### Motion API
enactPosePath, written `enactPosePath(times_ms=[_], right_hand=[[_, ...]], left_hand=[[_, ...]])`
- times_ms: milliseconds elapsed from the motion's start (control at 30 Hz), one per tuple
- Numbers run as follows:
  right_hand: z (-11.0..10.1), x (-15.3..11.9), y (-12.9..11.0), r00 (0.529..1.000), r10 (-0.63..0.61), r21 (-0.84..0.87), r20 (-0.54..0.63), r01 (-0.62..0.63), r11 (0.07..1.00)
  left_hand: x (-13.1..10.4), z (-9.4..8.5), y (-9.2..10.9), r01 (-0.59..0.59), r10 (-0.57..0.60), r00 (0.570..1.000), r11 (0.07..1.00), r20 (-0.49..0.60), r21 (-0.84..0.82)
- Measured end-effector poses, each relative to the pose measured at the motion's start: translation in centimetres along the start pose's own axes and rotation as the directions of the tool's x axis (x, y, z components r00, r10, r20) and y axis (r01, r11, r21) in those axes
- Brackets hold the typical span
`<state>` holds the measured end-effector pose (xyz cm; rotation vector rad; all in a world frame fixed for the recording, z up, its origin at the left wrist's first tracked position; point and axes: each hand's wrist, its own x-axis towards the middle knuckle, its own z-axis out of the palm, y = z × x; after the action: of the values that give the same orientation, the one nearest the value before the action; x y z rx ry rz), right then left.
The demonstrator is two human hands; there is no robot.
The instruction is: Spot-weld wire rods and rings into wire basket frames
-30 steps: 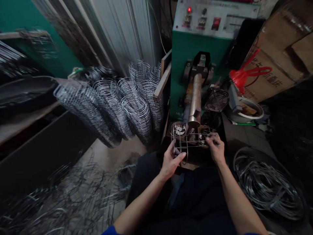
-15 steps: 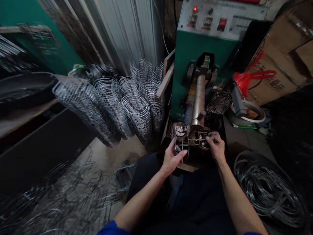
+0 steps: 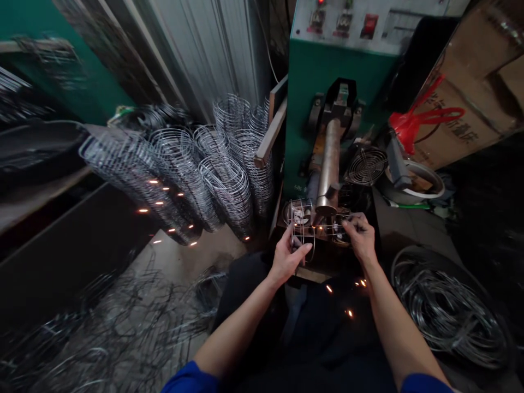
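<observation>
Low in front of the green machine [image 3: 303,98], my left hand [image 3: 289,255] grips the left end of a round wire frame [image 3: 314,240], thumb and fingers closed on its wires. My right hand [image 3: 360,236] pinches the frame's right end between thumb and fingers. Between the hands, the wire lies right under the tip of the thick metal rod [image 3: 329,169] that juts from the machine. Orange sparks [image 3: 349,313] fly over my lap and to the left. A small bowl [image 3: 301,214] with whitish bits is behind my left hand.
Several stacks of wire rings [image 3: 227,183] stand to the left. Loose wires [image 3: 135,322] cover the floor at lower left. A wire coil [image 3: 450,311] lies at right, below a metal pan [image 3: 432,188] and a round fan grille [image 3: 366,165]. A wooden bar [image 3: 272,136] juts out beside the machine.
Bright sparks have appeared around the rod, over the lap and in front of the ring stacks. The view has shifted slightly. Both hands keep their hold on the wire frame.
</observation>
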<state>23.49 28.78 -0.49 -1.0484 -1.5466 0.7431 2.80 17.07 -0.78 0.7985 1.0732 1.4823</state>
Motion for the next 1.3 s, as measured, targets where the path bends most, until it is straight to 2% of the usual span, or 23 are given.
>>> enactPosePath(times_ms=[133,233,333,433,500,533,567,600,633,667,700,733,767,800,867,933,1000,1133,1300], right_hand=[[-0.6,-0.3,-0.8,1.0,0.018,-0.021,0.006,-0.018,1.0],[-1.8,-2.2,-1.5,0.999,0.038,-0.012,-0.021,-0.038,0.999],[-3.9,-6.4,-1.3,0.991,0.088,-0.025,-0.105,-0.091,0.995],[-6.3,-11.5,-1.0,0.975,0.186,-0.022,-0.119,-0.19,0.981],[-7.8,-14.2,-1.6,0.96,0.263,-0.041,-0.099,-0.268,0.963],[-8.4,-15.2,-2.2,0.953,0.296,-0.076,-0.069,-0.301,0.95],[-8.7,-15.9,-2.8,0.945,0.327,-0.129,-0.021,-0.327,0.936],[-8.7,-16.3,-3.4,0.934,0.353,-0.191,0.05,-0.338,0.922],[-8.5,-16.3,-4.0,0.919,0.371,-0.249,0.137,-0.33,0.91],[-8.1,-16.2,-4.5,0.899,0.375,-0.296,0.226,-0.304,0.906],[-7.4,-15.8,-4.8,0.881,0.363,-0.328,0.303,-0.261,0.908],[-6.4,-15.3,-5.0,0.87,0.334,-0.345,0.361,-0.208,0.915],[-5.4,-14.9,-5.0,0.865,0.297,-0.352,0.405,-0.153,0.924],[-4.3,-14.4,-5.1,0.86,0.261,-0.353,0.439,-0.102,0.93],[-2.4,-13.8,-5.0,0.845,0.218,-0.362,0.489,-0.031,0.932],[-1.2,-13.6,-4.9,0.839,0.216,-0.397,0.5,0.0,0.918],[-0.9,-13.7,-4.6,0.854,0.216,-0.433,0.473,0.012,0.901],[-1.3,-13.1,-3.9,0.879,0.183,-0.48,0.44,0.058,0.875],[-1.0,-9.7,-3.8,0.878,0.149,-0.587,0.455,0.17,0.791]], left_hand=[[-0.4,0.2,0.4,-0.01,0.01,1.0,1.0,-0.012,-0.001],[-2.0,0.7,0.9,0.024,-0.025,0.999,0.999,-0.03,-0.033],[-5.4,1.5,1.2,0.087,-0.099,0.992,0.987,-0.08,-0.133],[-10.8,1.4,1.1,0.221,-0.254,0.965,0.924,-0.069,-0.312],[-15.0,-0.3,1.0,0.353,-0.359,0.932,0.872,0.046,-0.338],[-16.9,-1.8,1.1,0.428,-0.408,0.904,0.86,0.13,-0.28],[-18.5,-3.7,1.4,0.49,-0.452,0.864,0.858,0.223,-0.158],[-19.4,-5.7,1.8,0.545,-0.528,0.782,0.837,0.332,0.049],[-19.7,-7.7,2.3,0.539,-0.592,0.733,0.806,0.335,0.245],[-19.3,-9.3,2.8,0.479,-0.58,0.779,0.796,0.237,0.371],[-18.2,-10.4,3.2,0.369,-0.479,0.868,0.798,0.13,0.476],[-16.6,-10.9,3.5,0.224,-0.325,0.942,0.788,0.08,0.574],[-14.7,-10.7,3.5,0.077,-0.182,0.979,0.752,0.095,0.654],[-12.8,-10.1,3.2,-0.053,-0.069,0.988,0.699,0.141,0.713],[-9.2,-7.8,2.1,-0.272,0.049,0.954,0.549,0.295,0.791],[-6.8,-5.5,0.6,-0.345,0.079,0.931,0.507,0.356,0.79],[-5.6,-3.8,-0.8,-0.381,0.1,0.918,0.492,0.384,0.783],[-4.6,-3.0,-1.5,-0.444,0.15,0.893,0.456,0.425,0.771],[-1.9,-2.7,0.4,-0.499,0.166,0.866,0.373,0.473,0.782]])
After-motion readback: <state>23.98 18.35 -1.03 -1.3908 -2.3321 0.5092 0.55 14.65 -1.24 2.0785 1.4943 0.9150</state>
